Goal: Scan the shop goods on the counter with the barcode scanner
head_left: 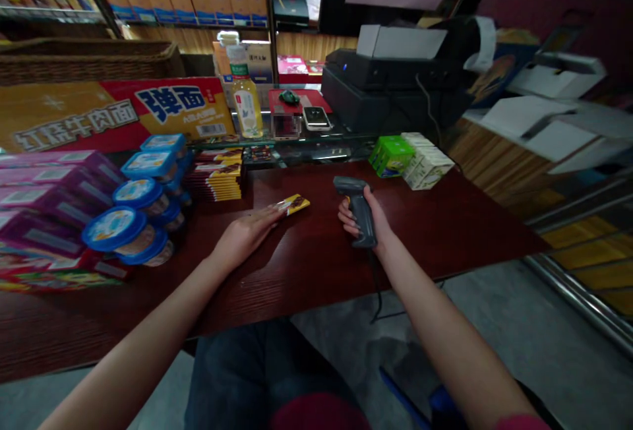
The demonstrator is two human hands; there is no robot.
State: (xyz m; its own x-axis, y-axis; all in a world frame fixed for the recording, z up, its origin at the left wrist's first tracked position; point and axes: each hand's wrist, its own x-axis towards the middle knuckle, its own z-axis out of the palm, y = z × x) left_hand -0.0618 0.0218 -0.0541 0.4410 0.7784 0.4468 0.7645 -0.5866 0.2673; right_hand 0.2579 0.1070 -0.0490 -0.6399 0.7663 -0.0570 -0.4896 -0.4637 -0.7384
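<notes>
I have a dark red table (306,265) across my remote feed, purple boxes (42,232) and blue-lidded tubs (117,227) at its left. The right hand (382,222) is wrapped around a grey handheld scanner (364,219) (its cord (380,295) dangles below). The left hand (247,235) covers one end of a yellow packet (297,204), mid-table; pinched or merely pressed, I can't tell.

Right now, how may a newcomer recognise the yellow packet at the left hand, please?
Find the dark red counter, then the left hand over it. That hand touches a flat yellow packet. Unlike the similar yellow packets stacked further left, this one is single.
</notes>
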